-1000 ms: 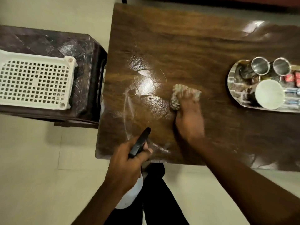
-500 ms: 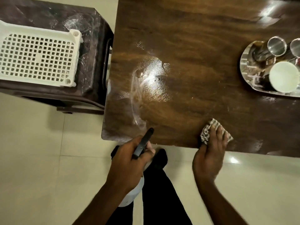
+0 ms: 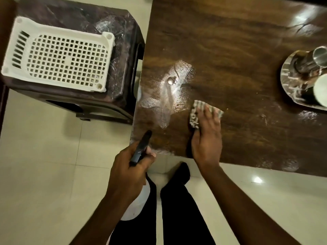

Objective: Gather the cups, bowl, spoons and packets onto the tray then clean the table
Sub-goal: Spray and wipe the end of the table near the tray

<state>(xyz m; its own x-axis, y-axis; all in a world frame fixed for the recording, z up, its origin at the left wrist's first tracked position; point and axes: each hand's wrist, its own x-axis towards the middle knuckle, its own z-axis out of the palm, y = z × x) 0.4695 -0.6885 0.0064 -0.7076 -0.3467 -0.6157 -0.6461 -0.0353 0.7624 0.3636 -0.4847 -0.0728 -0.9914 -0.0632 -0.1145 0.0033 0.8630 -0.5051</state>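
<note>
My right hand presses a crumpled striped cloth flat on the dark wooden table, near its front edge. A wet, shiny smear lies just left of the cloth. My left hand is off the table's front left corner, gripping a white spray bottle with a black nozzle. At the right edge sits a steel tray with a steel cup lying in it and a white bowl, both cut off by the frame.
A dark plastic stool stands left of the table with a white perforated basket on top. My legs in dark trousers stand on the pale tiled floor below the table's front edge.
My right hand pulled the cloth back to the front edge, then pushed it forward and left again. The view shifted left, leaving the tray partly out of frame.
</note>
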